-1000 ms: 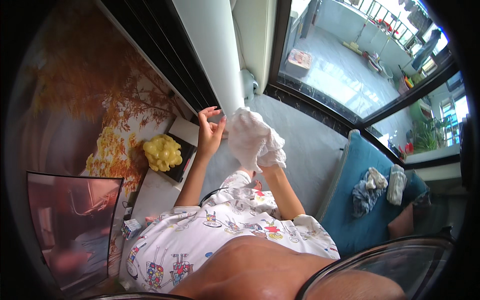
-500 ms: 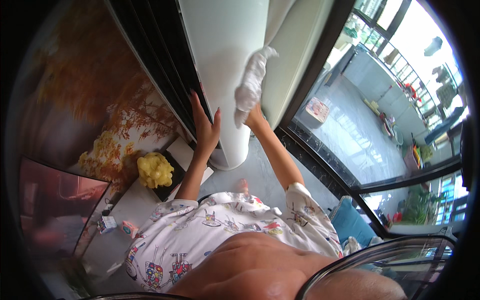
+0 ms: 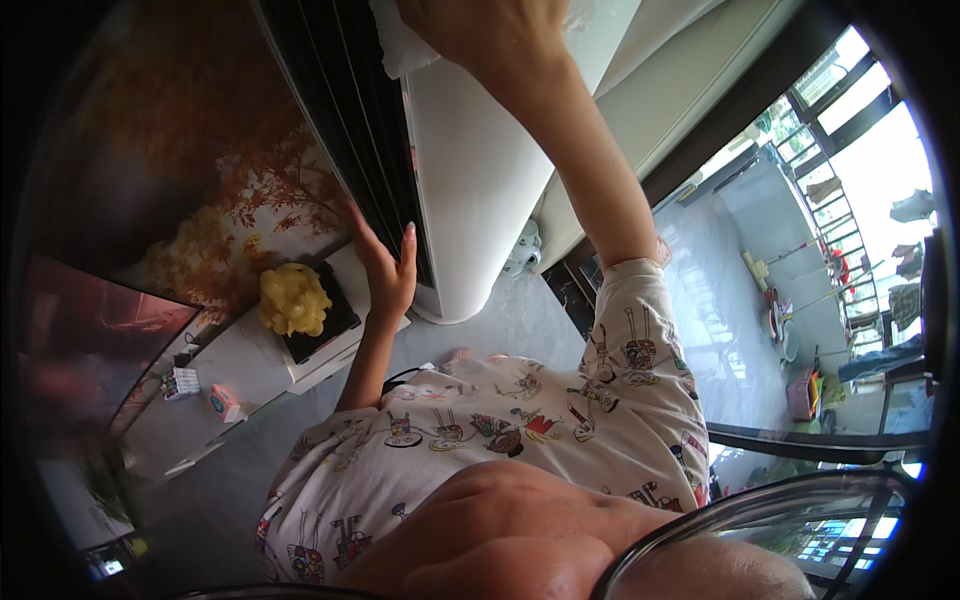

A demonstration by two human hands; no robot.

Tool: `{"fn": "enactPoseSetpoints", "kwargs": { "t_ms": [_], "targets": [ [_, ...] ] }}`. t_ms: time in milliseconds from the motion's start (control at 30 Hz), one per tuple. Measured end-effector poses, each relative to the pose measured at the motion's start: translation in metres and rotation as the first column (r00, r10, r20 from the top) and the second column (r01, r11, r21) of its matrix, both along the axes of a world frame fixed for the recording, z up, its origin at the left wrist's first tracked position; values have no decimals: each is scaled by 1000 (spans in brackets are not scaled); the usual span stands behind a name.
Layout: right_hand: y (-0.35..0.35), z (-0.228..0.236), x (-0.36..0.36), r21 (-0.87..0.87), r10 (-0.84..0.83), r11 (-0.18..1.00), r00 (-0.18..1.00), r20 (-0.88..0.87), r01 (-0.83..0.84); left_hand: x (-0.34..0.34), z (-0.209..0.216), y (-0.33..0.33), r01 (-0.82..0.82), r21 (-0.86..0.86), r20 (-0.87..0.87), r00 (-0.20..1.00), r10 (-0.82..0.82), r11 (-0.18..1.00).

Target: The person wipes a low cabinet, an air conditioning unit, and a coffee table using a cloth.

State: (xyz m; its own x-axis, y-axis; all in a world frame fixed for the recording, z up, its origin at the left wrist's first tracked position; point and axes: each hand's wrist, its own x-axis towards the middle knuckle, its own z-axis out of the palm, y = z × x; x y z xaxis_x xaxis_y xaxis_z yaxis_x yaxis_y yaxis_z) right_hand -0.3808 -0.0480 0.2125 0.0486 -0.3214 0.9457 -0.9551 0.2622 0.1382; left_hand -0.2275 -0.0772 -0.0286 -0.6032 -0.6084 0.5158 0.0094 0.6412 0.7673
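Note:
In front of me stands a tall white rounded floor-standing appliance [image 3: 470, 180], which looks like an air conditioner. A black ribbed strip [image 3: 372, 140] runs up its left side. My left hand [image 3: 388, 265] is against the lower part of that strip, thumb and fingers apart, holding nothing. High up, at the top edge of the view, my right hand [image 3: 490, 30] presses a crumpled white cloth [image 3: 402, 45] to the appliance. The fingertips of that hand are partly cut off by the frame, and part of the cloth is hidden beneath it.
On the left, a low white cabinet [image 3: 330, 365] carries a yellow ruffled ornament [image 3: 295, 300] on a black box, with small boxes and a screen [image 3: 100, 340] nearby. A dark-framed glass door [image 3: 570, 295] at right opens toward a balcony with hanging laundry [image 3: 905, 300].
My right hand has moved up and left across the appliance with the white cloth. My left hand has shifted slightly down and left. The view has tilted and moved.

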Motion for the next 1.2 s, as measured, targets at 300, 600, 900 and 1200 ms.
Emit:
{"fn": "enactPoseSetpoints", "kwargs": {
  "t_ms": [300,600,900,1200],
  "targets": [
    [47,-176,40,498,-208,837,973,-95,228,14,4,-3,-53,117,-6,999,54,992],
    [52,-164,23,521,-50,837,972,-228,165,9,0,-12,-57,202,-152,984,89,978],
    [-5,95,-14,-135,-139,988,848,-511,81,-12,74,-13,-58,48,-399,914,73,997],
    [12,-78,16,386,-221,859,923,-313,337,50,191,-26,-193,-607,-623,718,-310,771]
  ]
}}
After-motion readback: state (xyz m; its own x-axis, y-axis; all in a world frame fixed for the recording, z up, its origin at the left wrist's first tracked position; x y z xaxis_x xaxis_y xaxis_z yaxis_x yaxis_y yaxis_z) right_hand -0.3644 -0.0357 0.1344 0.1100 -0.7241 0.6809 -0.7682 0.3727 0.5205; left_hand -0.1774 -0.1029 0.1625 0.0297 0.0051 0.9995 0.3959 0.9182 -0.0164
